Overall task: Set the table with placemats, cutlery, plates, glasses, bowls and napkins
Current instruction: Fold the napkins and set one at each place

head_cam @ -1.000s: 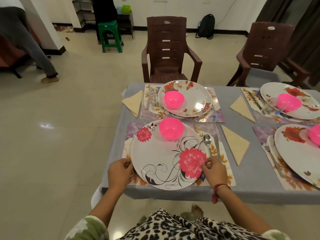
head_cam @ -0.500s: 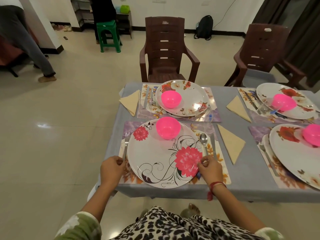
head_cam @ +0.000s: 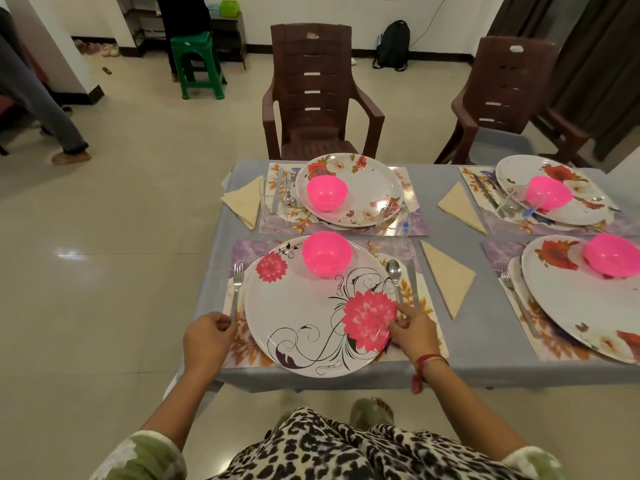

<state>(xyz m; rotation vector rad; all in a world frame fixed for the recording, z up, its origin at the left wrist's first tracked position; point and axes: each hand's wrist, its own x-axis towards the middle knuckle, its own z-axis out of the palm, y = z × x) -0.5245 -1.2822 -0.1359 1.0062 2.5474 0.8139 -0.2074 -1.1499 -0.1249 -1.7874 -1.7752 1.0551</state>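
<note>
The main risk sits between the two hands: the big floral plate (head_cam: 311,306) reaches past the near edge of its placemat (head_cam: 426,308) and comes close to the near edge of the worktop (head_cam: 478,358). A tug toward the body from either hand could push it over the drop. The pink bowl (head_cam: 327,252) stands loose on the plate's far side, well beyond both hands, so a jolt would probably send it sliding.

The left hand (head_cam: 207,336) has its fingers curled and pinches the near end of the fork (head_cam: 236,289), which runs straight away from it, just left of the plate rim. If that hand twists, the fork would end up crooked or scrape under the rim.

The right hand (head_cam: 412,330) rests at the plate's right rim with its fingers bent over the near end of the spoon (head_cam: 394,271). I cannot tell whether it pinches the spoon or the rim. The knife (head_cam: 412,282) lies just to the right of that hand's fingers, beside the spoon, so a careless nudge would likely knock the two out of line.

The plate is white and glossy, with pink blooms and black scrolls. A folded cream napkin (head_cam: 446,278) lies on the cloth, further right of the right hand.
</note>
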